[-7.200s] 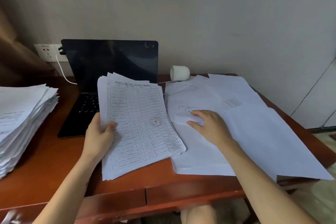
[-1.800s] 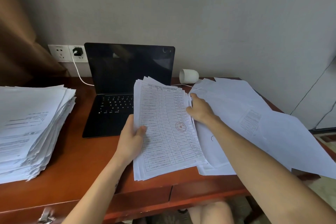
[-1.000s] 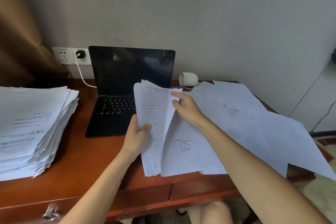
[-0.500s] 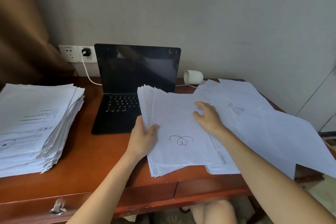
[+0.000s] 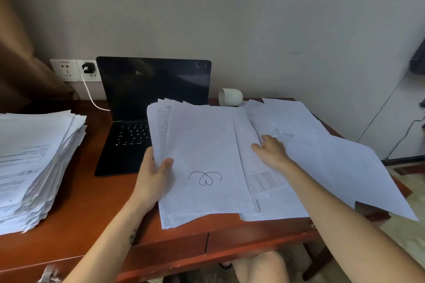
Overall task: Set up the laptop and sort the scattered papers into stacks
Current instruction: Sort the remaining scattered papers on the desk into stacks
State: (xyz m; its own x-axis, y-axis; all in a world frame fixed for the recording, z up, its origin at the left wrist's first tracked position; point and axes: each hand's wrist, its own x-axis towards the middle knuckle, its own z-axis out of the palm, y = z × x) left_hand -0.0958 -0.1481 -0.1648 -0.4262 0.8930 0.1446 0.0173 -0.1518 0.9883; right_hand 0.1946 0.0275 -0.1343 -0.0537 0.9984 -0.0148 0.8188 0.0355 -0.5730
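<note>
gripping sheaf (image 5: 204, 149) at its 9 o'clock edge: left hand (image 5: 153, 176), thumb on top | right hand (image 5: 270, 150) fingers curled on scattered sheets (image 5: 333, 163) at sheaf's 3 o'clock | open laptop (image 5: 138, 110) at 11 o'clock; tall stack (image 5: 34, 156) at 9 o'clock

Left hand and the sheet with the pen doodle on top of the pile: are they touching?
Touching. The head view shows the left hand gripping at the left edge of the doodled sheet, with its thumb pressed on the sheet's top face and no gap.

You sit at an office-style wooden desk (image 5: 92, 202) with drawers: open laptop (image 5: 151, 89) by a wall socket (image 5: 66, 70), papers (image 5: 34, 156) stacked high alongside.
</note>
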